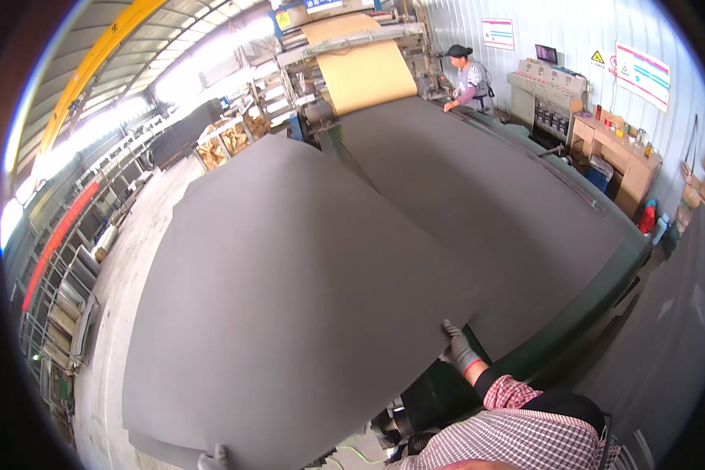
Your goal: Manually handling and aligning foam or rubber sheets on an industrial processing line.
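The person held a large dark grey sheet (290,298) lifted at a slant, so that it filled the middle of the view from about 11 o'clock down to 6 o'clock. The right hand (458,348), in a grey glove with a red cuff, was closed on the sheet's right edge at about 4 o'clock, fingers lying on the upper face. The left hand (213,459), also gloved, showed only as a few fingers at the sheet's lower corner near 6 o'clock; it touched the edge there, though I could not tell how firmly it gripped. A checked red-and-white sleeve (517,435) came in from the bottom edge at 5 o'clock. Just beyond the lifted sheet, a second grey sheet (478,188) lay flat on the long green table (603,290) of the machine, running away toward 1 o'clock. At the far end, near 12 o'clock, a tan web of paper (366,74) hung down from the rollers onto the line. Another person (468,78) sat beside the machine at about 1 o'clock, one arm stretched to the table's edge. A grey control console (548,94) and a wooden desk (615,153) stood along the white wall at 2 o'clock, and metal racks (70,274) lined the floor at 9 o'clock.
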Tool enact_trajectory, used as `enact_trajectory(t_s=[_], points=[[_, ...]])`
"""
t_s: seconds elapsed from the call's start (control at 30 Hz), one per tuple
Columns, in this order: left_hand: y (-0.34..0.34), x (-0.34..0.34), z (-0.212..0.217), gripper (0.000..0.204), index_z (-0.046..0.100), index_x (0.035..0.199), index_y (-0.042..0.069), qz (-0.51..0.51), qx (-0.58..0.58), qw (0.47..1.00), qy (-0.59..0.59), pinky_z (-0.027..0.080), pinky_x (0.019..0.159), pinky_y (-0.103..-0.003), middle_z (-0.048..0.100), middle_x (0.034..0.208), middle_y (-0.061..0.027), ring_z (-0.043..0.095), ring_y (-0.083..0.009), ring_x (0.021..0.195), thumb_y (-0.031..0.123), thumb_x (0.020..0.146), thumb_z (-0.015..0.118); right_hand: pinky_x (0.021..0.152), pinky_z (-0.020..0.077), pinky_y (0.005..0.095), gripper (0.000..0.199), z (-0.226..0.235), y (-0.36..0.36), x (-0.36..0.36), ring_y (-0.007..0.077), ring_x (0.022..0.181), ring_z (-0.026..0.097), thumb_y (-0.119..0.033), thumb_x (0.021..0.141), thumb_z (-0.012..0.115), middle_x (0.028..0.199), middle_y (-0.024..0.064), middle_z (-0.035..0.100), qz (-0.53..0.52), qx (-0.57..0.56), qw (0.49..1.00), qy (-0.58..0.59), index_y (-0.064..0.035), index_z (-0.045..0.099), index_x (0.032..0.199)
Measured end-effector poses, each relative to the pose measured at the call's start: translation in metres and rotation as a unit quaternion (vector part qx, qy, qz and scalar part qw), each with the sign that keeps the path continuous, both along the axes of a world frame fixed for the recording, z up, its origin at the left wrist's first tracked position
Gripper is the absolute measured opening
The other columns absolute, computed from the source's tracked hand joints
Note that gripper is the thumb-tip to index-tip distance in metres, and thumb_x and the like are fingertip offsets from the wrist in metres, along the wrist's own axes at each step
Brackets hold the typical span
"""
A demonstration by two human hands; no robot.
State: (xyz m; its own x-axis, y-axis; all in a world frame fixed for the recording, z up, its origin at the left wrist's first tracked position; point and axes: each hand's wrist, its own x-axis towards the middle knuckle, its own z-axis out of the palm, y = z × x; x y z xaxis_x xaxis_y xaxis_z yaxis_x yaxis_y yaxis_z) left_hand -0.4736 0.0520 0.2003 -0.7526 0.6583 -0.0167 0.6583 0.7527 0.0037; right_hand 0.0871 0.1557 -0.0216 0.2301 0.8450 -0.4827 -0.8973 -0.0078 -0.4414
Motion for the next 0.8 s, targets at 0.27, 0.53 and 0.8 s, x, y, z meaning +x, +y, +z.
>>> enact_trajectory(t_s=[0.27,0.53,0.8], points=[[-0.061,0.092,-0.021,0.036,0.058,0.107,-0.004,0.016,0.1,0.909,-0.405,0.048,0.077,-0.026,0.062,0.1,-0.0086,0.058,-0.0139,0.088,0.018,0.081,0.069,0.077,0.0448,0.0252,0.023,0.152,-0.017,0.145,0.0093,0.083,0.056,-0.007,0.078,0.063,0.092,0.0031,0.062,-0.144,0.091,0.861,-0.479,0.0027,0.061,0.098],[-0.104,-0.094,-0.226,0.039,0.056,0.113,-0.004,-0.353,0.106,0.899,-0.238,0.048,0.077,-0.027,0.062,0.103,-0.0093,0.058,-0.0169,0.089,0.015,0.08,0.068,0.077,0.0437,0.0245,0.028,0.187,-0.117,0.191,0.0099,0.084,0.055,-0.009,0.078,0.064,0.095,0.0036,0.061,-0.243,0.021,0.852,-0.463,0.0029,0.059,0.103],[0.01,0.281,-0.067,0.045,0.047,0.12,-0.006,-0.241,0.273,0.73,-0.579,0.043,0.086,-0.029,0.055,0.114,-0.0112,0.051,-0.0182,0.102,0.012,0.082,0.064,0.078,0.0442,0.0266,0.028,0.167,-0.125,0.323,0.0113,0.085,0.055,-0.008,0.079,0.061,0.095,0.0033,0.061,-0.321,0.03,0.807,-0.495,0.0022,0.06,0.105]])
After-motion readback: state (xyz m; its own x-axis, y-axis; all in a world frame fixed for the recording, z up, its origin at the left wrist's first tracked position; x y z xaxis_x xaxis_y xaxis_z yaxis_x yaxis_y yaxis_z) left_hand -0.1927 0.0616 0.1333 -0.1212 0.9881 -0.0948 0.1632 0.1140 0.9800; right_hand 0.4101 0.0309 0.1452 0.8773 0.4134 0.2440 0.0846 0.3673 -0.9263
